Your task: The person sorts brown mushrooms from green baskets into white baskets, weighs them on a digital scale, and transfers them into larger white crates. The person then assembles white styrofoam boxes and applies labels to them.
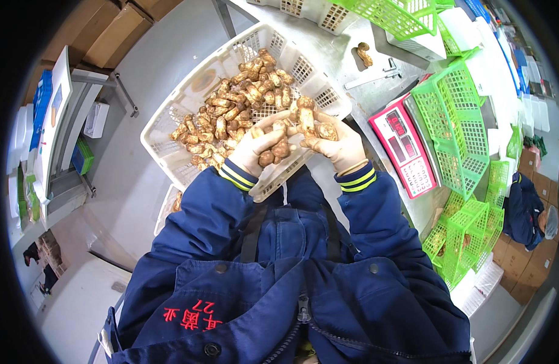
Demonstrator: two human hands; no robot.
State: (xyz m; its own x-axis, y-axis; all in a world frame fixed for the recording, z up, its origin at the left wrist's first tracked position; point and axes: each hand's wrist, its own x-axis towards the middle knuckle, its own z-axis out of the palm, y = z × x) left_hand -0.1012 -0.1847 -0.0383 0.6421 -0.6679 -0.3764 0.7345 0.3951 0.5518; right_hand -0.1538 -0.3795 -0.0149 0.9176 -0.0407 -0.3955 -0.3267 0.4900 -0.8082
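Note:
Several brown-capped mushrooms with thick pale stems (234, 104) lie heaped in a white plastic crate (163, 116) before me. Both my hands wear pale gloves and are over the crate's near right part. My left hand (256, 148) holds several mushrooms (279, 150) with their caps towards me. In my right hand (338, 145) are an upright long-stemmed mushroom (306, 116) and a round-capped one (326, 131). The fingertips of the two hands are close together; whether they touch is not clear.
On the metal table at right stand a red digital scale (404, 148), green plastic baskets (459, 127), a caliper (372, 75) and a single mushroom (364, 54). More white crates (306, 11) stand at the top. A person in a hair cover (525, 211) is far right, near cardboard boxes.

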